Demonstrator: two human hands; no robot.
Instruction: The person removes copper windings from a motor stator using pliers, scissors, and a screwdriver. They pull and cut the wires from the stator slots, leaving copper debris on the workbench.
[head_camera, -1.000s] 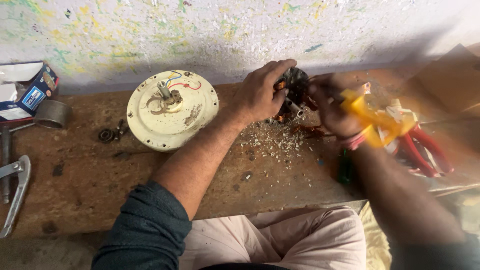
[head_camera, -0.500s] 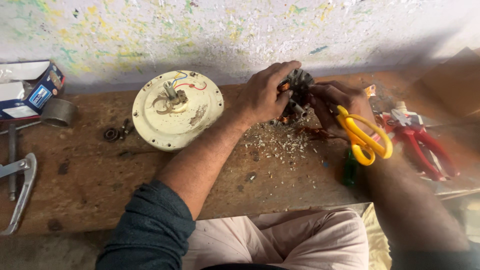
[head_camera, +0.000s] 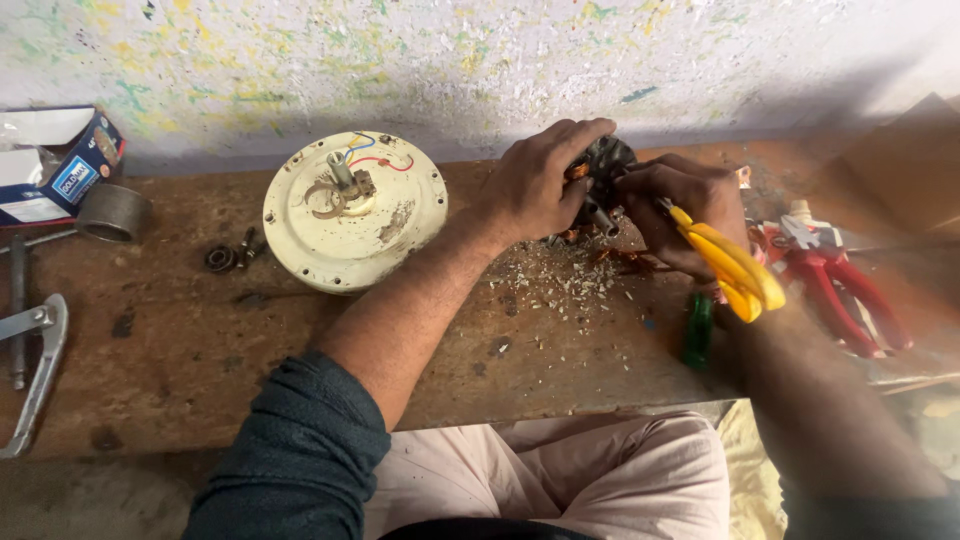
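My left hand (head_camera: 540, 185) grips a dark round motor stator (head_camera: 608, 160) with a metal shaft, held tilted on the wooden workbench (head_camera: 180, 360). My right hand (head_camera: 680, 210) holds yellow-handled cutters (head_camera: 735, 268) with the tip pointed into the stator by the shaft. Copper-coloured wire bits show around the stator. Pale scraps (head_camera: 555, 285) lie scattered on the bench just below both hands.
A cream round fan motor cover (head_camera: 350, 215) with coloured wires lies to the left. Red-handled pliers (head_camera: 835, 280) and a green-handled tool (head_camera: 698, 330) lie at right. A bearing (head_camera: 220, 258), metal ring (head_camera: 112, 212), small box (head_camera: 55, 165) and steel tool (head_camera: 35, 370) sit far left.
My right hand has swung the yellow cutters in from the right, so their tip now meets the stator. My left hand keeps its grip on the stator.
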